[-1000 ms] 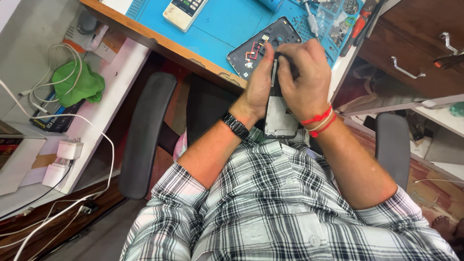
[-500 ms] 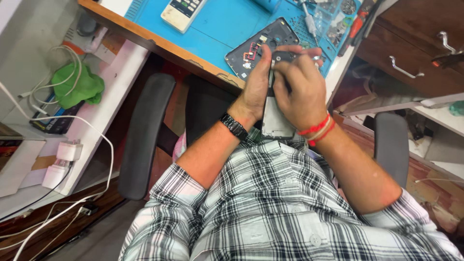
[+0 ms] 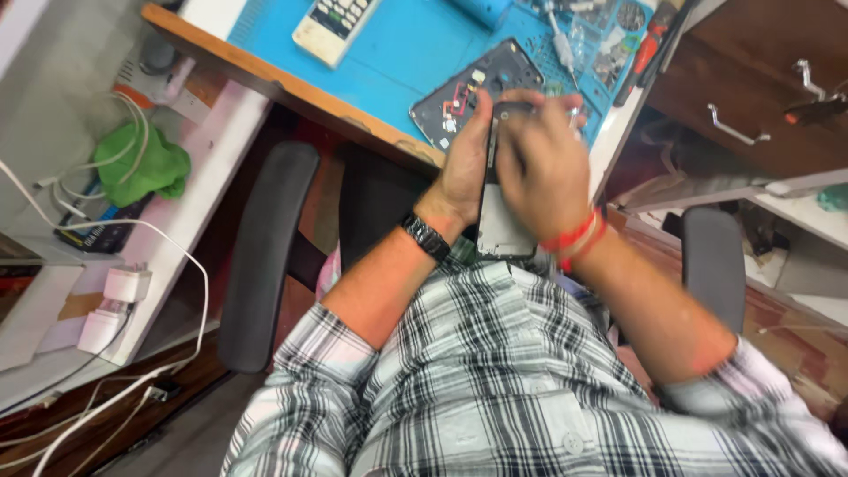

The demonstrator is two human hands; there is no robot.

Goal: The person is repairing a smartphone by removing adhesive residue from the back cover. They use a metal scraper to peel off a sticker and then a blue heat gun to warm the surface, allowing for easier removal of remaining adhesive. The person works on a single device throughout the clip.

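Both my hands hold a flat dark phone (image 3: 501,225) upright in front of my chest, above my lap. My left hand (image 3: 466,168) grips its left edge; a black watch sits on that wrist. My right hand (image 3: 541,168) covers the phone's top and right side, with red threads around its wrist. An opened phone body (image 3: 459,102) with exposed parts lies on the blue work mat (image 3: 397,53) just beyond my hands. What my right fingers do on the phone is blurred.
A white remote control (image 3: 336,25) lies on the mat's far side. A red-handled screwdriver (image 3: 649,49) and small parts sit at the mat's right. Black chair armrests (image 3: 261,256) flank me. A green cloth (image 3: 146,168) and white cables (image 3: 115,291) are on the left shelf.
The view has drifted slightly and my hands have shifted a little with the phone. My right hand now blurs over the phone's top.
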